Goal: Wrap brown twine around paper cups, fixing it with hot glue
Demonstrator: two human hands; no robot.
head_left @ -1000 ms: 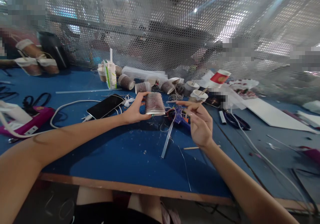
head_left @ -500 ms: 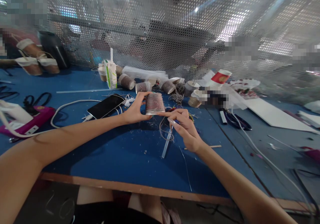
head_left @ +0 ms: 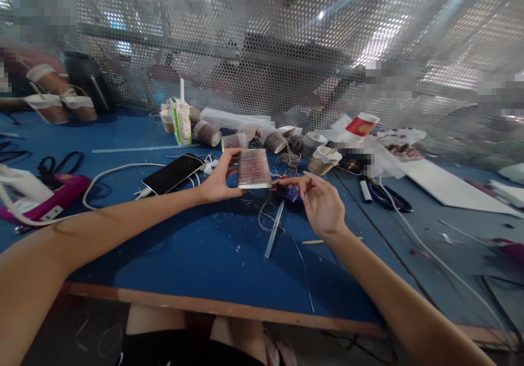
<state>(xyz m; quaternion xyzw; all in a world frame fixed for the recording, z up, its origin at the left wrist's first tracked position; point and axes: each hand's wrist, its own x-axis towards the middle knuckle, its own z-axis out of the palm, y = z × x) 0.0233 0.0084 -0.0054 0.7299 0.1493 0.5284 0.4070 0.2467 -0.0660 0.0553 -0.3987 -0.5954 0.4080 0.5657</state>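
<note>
My left hand (head_left: 219, 183) grips a cord-wrapped paper cup (head_left: 254, 168), its pale rim turned downward. Grey and reddish-brown cord winds around the cup's wall. Just right of the cup is my right hand (head_left: 321, 199), index finger stretched toward the lower edge and the other fingers curled in by the thumb. Whether those fingers pinch a strand cannot be made out. A loose length of cord (head_left: 262, 216) hangs in a loop below the cup. Behind the right fingertips lies a tangle of blue and coloured thread (head_left: 290, 192). A translucent glue stick (head_left: 274, 229) rests on the table beneath.
On the blue table (head_left: 184, 268) lie a phone (head_left: 174, 174) with a white cable, a purple power strip (head_left: 65, 194) and a thin wooden stick (head_left: 313, 241). More wrapped cups (head_left: 207, 133) and a drink carton (head_left: 180, 120) stand behind, before a perforated metal screen (head_left: 245, 44).
My right hand has drawn back to the right and turned, uncovering the blue thread. The cup has shifted slightly in my left hand, which keeps its hold.
</note>
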